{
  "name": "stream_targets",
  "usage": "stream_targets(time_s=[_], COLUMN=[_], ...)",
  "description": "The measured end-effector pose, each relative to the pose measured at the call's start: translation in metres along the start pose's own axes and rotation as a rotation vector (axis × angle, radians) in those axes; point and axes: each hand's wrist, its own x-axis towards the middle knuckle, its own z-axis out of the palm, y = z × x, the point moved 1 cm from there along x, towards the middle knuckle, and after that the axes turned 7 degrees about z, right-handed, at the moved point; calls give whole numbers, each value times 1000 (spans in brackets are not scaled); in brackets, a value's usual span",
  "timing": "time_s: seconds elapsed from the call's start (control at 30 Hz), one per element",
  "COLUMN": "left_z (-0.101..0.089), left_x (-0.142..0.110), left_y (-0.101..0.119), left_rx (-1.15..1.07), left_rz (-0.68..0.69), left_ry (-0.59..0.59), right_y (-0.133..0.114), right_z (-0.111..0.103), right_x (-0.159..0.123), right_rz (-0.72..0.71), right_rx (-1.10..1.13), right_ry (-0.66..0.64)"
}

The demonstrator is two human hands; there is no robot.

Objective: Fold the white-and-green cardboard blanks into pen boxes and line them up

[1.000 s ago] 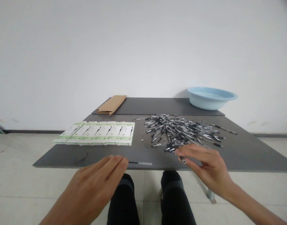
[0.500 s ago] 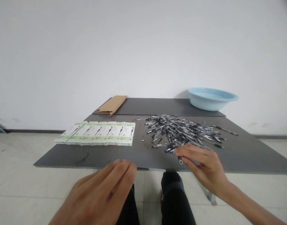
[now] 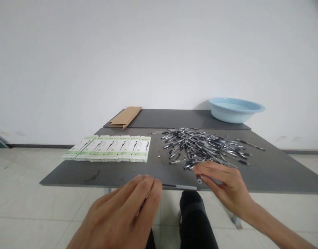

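My left hand [image 3: 125,211] is closed in front of the table's near edge, back of the hand toward me. From beyond its fingers a pen [image 3: 183,187] sticks out to the right, dark near the hand and pale and clear toward its tip. My right hand [image 3: 226,180] pinches another pen [image 3: 199,178] between thumb and fingers, and its round grey end faces me. Most of that pen is hidden behind the fingers. Just beyond the right hand lies a loose pile of clear and black pens [image 3: 200,145].
White and green flat boxes [image 3: 107,148] with a pen picture lie in a row on the left of the dark table [image 3: 78,174]. A brown paper bag [image 3: 125,117] lies at the back left. At the back right stands a light blue basin [image 3: 233,112].
My left hand has moved a little to the right, with the pen in it. More of that pen shows now. My right hand has hardly moved.
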Motion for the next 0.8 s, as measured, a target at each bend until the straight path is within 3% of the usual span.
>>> stream_targets(time_s=[0.17,0.23,0.27,0.33,0.4,0.47,0.63,0.8], left_z=[-1,1,4,16,39,67,131,156], left_x=[-1,-2,-2,-2,-5,-9,-30,-48], left_y=[4,2,0,-7,-17,-27,-45,-52], left_rx=[22,24,19,-18,-88,-149,-225,-205], left_rz=[9,-7,-29,-112,-232,-309,-263,-220], left_ry=[28,-13,-84,-341,-664,-844,-690,-624], right_y=[-1,3,6,14,25,35,52,61], right_z=[2,2,3,5,12,23,58,78], right_x=[0,0,-1,-3,-7,-13,-24,-33], right_rz=[-15,-25,-21,22,104,161,117,86], right_rx=[-18,-52,-88,-201,-365,-553,-815,-860], right_ry=[-1,-8,-17,-82,-209,-338,-394,-371])
